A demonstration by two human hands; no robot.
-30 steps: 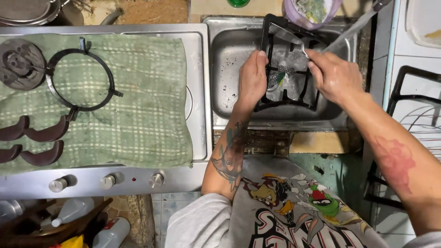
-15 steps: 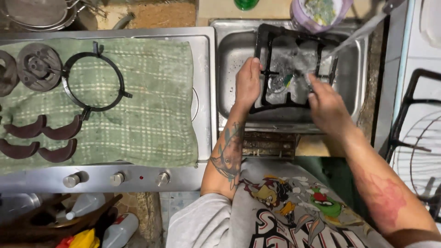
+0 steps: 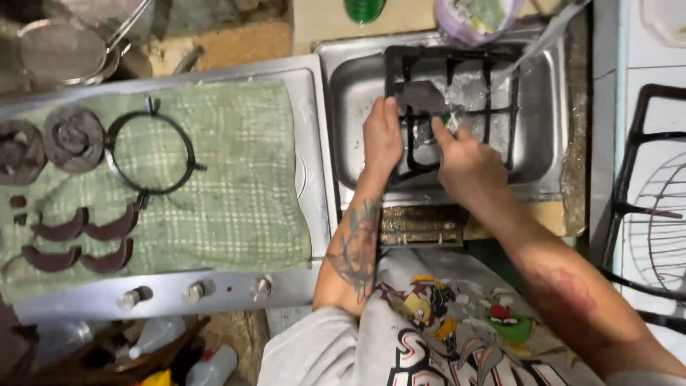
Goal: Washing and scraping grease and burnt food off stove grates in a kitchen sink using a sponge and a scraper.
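Head view shows both hands working inside the rectangular stainless-steel sink basin (image 3: 343, 129), where a black cast-iron stove grate (image 3: 500, 78) lies tilted under running water. Left hand (image 3: 382, 139) is closed over the near-left bars of the grate, fingers curled around the frame. Right hand (image 3: 464, 161) presses down on the grate's middle; a small green item shows at its fingertips, possibly a scrubber, though whether the fingers grip it cannot be told. Risk, as judged: the wet, heavy grate could slip from the left hand and strike the basin wall, or pinch fingers between bars and sink floor. Water deflecting off the bars may splash over the front rim toward the person's grey printed shirt (image 3: 443, 336). Room is tight: the grate nearly fills the basin, close to the far and right walls. Left of the sink, a green checked towel (image 3: 236, 200) covers the steel cooktop, carrying a black round ring (image 3: 150, 154) and dark burner caps (image 3: 71, 136), well apart from the hands.
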